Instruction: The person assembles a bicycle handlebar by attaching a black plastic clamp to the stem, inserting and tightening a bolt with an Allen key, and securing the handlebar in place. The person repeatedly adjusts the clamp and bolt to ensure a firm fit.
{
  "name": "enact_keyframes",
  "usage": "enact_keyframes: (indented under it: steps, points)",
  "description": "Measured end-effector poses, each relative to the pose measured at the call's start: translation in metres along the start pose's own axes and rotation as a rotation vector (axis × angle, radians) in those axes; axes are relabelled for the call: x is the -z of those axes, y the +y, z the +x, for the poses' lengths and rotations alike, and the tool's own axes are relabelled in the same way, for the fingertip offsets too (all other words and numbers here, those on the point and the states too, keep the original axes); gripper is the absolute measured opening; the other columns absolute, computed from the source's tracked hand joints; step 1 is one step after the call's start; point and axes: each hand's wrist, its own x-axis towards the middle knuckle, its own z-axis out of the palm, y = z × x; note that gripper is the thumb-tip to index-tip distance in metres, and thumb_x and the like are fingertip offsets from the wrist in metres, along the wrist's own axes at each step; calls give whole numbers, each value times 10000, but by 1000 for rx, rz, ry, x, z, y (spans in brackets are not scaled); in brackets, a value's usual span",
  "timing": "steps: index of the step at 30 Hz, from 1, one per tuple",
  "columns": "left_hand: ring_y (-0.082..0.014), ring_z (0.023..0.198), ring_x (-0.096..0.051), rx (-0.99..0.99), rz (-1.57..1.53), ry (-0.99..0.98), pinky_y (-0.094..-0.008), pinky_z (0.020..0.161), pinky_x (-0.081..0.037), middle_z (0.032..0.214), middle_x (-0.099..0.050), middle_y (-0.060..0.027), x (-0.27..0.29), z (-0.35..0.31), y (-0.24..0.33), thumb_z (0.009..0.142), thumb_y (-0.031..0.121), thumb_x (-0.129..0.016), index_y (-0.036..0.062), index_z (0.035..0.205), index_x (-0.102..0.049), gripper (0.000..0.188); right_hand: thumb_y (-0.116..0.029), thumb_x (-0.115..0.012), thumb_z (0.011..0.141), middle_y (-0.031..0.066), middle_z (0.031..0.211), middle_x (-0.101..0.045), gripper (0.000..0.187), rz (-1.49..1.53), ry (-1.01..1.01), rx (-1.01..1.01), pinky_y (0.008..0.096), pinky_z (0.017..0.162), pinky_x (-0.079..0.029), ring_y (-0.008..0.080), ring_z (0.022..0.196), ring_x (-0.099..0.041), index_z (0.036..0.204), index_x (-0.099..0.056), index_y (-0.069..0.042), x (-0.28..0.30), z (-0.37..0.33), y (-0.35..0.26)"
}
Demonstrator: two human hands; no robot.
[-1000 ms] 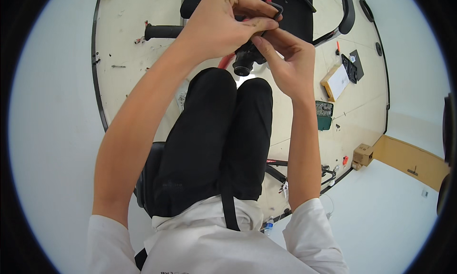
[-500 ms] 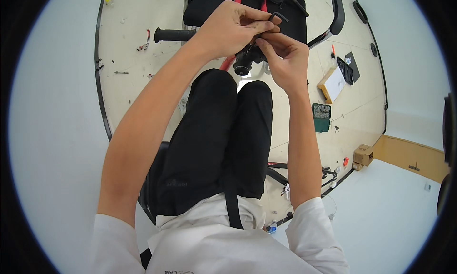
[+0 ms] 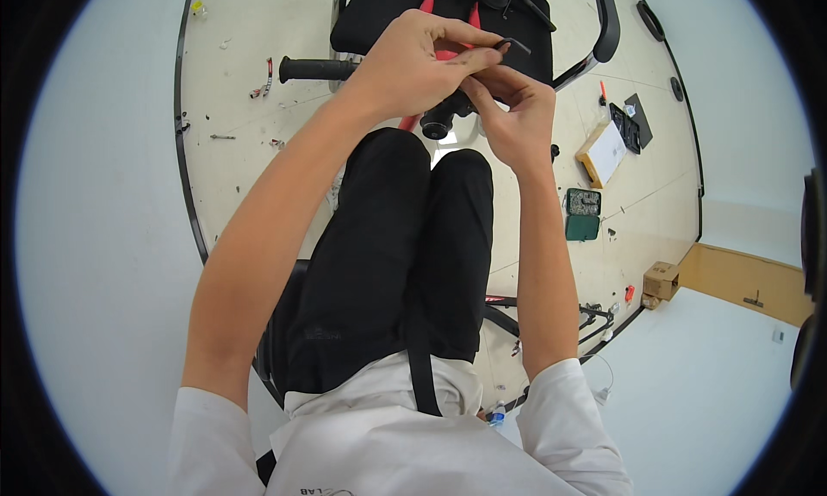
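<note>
My left hand [image 3: 418,61] is closed, thumb and forefinger pinching a black hex key [image 3: 517,45], whose bent end sticks out past the fingertips. Just below and to the right, my right hand [image 3: 524,117] has its thumb and fingers pressed together against the left fingers. Whatever lies in that pinch is hidden. Both hands hover over a bicycle handlebar with a black ribbed grip [image 3: 317,68] pointing left. Beneath the fingers shows a dark cylindrical bicycle part [image 3: 437,124]. Red bars [image 3: 475,15] run behind my hands across a black chair seat [image 3: 370,24].
A chrome-and-black armrest [image 3: 610,22] rises at the right. On the floor lie an open green case [image 3: 582,227], a white-topped box [image 3: 603,154] and a black tool case [image 3: 627,127]. Small parts are scattered at left. A dark frame [image 3: 504,319] lies beside my legs.
My left hand has shifted slightly down with the hex key, which has turned so its bent end points more to the lower right. My right hand has moved slightly left.
</note>
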Motion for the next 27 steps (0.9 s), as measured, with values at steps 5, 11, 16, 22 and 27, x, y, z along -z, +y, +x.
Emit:
enact_keyframes:
  steps: [5, 11, 16, 22, 27]
  points:
    - [-171, 917, -731, 4, -15, -18, -290, 850, -588, 997, -760, -121, 3, 3, -1, 852, 87, -790, -20, 1101, -742, 275, -30, -718, 855, 110, 867, -772, 154, 48, -91, -14, 256, 752, -556, 132, 773, -726, 986, -757, 42, 7, 4, 1]
    - [-161, 900, -732, 24, 23, 52, -273, 802, -592, 943, -760, -98, 4, 5, 2, 820, 75, -812, -22, 1065, -747, 271, -40, -752, 851, 97, 876, -775, 179, 175, -36, -99, 257, 767, -566, 126, 824, -734, 1014, -759, 32, 3, 4, -3]
    - [-161, 849, -738, 79, -75, 59, -264, 766, -595, 907, -762, -88, -7, 10, 6, 824, 98, -822, -17, 1041, -757, 254, 1, -745, 850, 98, 881, -773, 181, 62, 15, -32, 253, 773, -573, 134, 824, -736, 1027, -757, 39, 10, 4, -5]
    - [-172, 849, -746, 40, -5, 26, -275, 775, -604, 920, -766, -108, -22, 18, 10, 846, 109, -807, -23, 1044, -754, 244, 12, -732, 859, 119, 916, -767, 192, 117, 0, -93, 262, 791, -588, 147, 839, -736, 1044, -744, 62, 28, 2, -8]
    - [-177, 875, -747, 34, -3, -6, -288, 807, -601, 933, -766, -114, -28, 14, -5, 855, 106, -796, -17, 1061, -751, 244, 8, -724, 869, 115, 908, -767, 190, 110, -2, -113, 262, 784, -588, 147, 825, -736, 1051, -741, 60, 27, -5, 3]
